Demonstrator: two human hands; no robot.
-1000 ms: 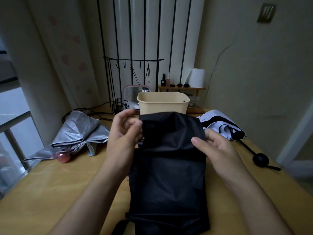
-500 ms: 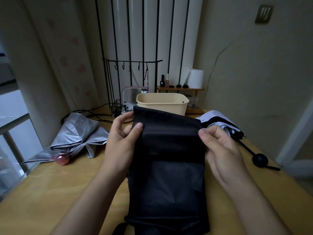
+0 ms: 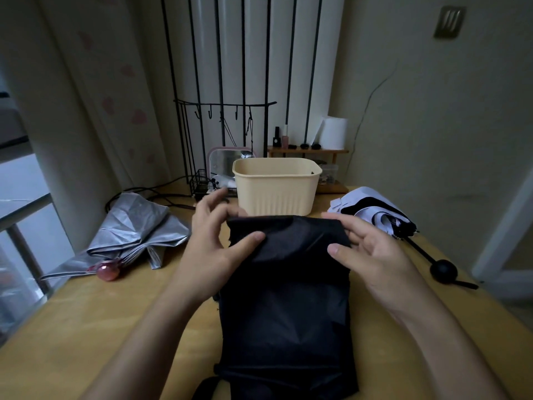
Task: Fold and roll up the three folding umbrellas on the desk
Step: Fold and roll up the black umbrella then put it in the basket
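A black folding umbrella (image 3: 287, 307) lies lengthwise in front of me on the wooden desk (image 3: 95, 321), its fabric flattened into a long panel. My left hand (image 3: 215, 243) pinches the far left corner of the fabric between thumb and fingers. My right hand (image 3: 372, 252) pinches the far right corner the same way. A silver umbrella (image 3: 135, 232) with a pink handle (image 3: 108, 271) lies crumpled at the left. A white-and-black umbrella (image 3: 372, 210) with a black ball handle (image 3: 442, 269) lies at the right.
A beige plastic basket (image 3: 275, 184) stands just behind the black umbrella. Behind it are a black wire rack (image 3: 223, 134), a small mirror (image 3: 223, 164), a wooden shelf (image 3: 307, 151) with small bottles and a paper roll (image 3: 334, 132). Cables (image 3: 135, 193) run along the back left.
Both hands have lowered the far edge of the black fabric towards the desk, and the top of the panel now sits folded lower, below the basket's rim.
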